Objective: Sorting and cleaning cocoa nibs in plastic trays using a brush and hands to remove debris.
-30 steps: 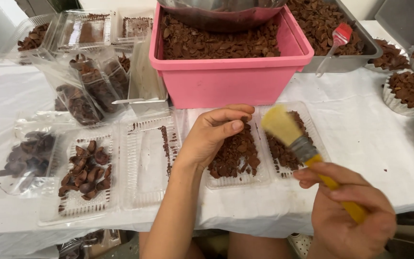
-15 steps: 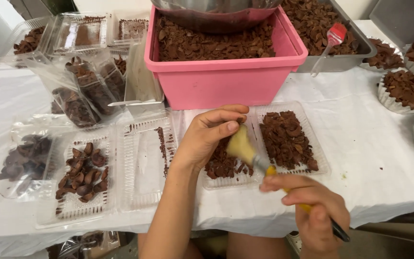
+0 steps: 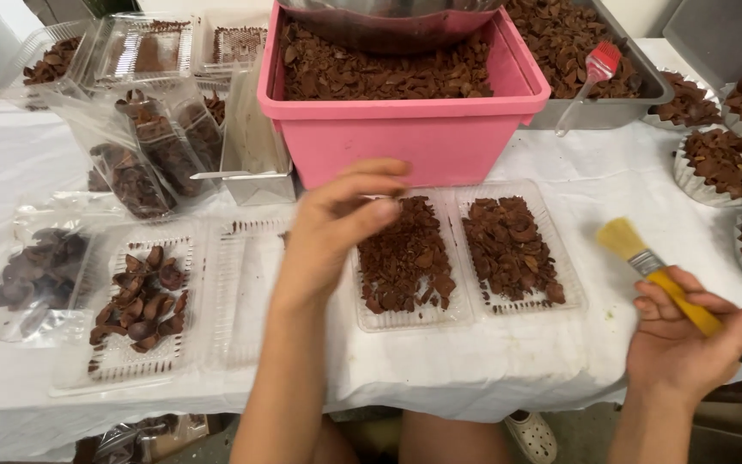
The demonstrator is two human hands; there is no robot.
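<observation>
Nearest the camera, the right hand [image 3: 684, 344] sits low at the right, just off the table's front edge. Its fingers [image 3: 704, 302] are curled tight around the yellow handle of a flat paintbrush with pale bristles [image 3: 646, 262]. The handle runs under the fingers and its dark end shows past the thumb, while the metal collar and bristles stick out up and to the left, clear of the fingers and over the white tablecloth [image 3: 560, 378].

The left hand [image 3: 337, 228] reaches in from below at the centre, blurred. Its fingers [image 3: 371, 185] are loosely bent and close together; whether they pinch anything cannot be told. The fingertips are over the upper left corner of a clear ribbed plastic tray of brown flakes [image 3: 405, 258], which lies just right of the hand. A second clear plastic tray of brown flakes [image 3: 513, 249] lies touching that one, between it and the brush.

Left of the forearm lies an open clear hinged plastic box holding dark brown curled pieces [image 3: 135, 296], and further left a clear plastic bag of dark pieces [image 3: 32, 275].

Behind the trays stands a pink rectangular plastic tub heaped with brown flakes [image 3: 401, 137]. Beyond it to the right lies a grey metal pan of flakes [image 3: 594, 112] with a red-headed silicone brush [image 3: 590, 73] leaning in it.
</observation>
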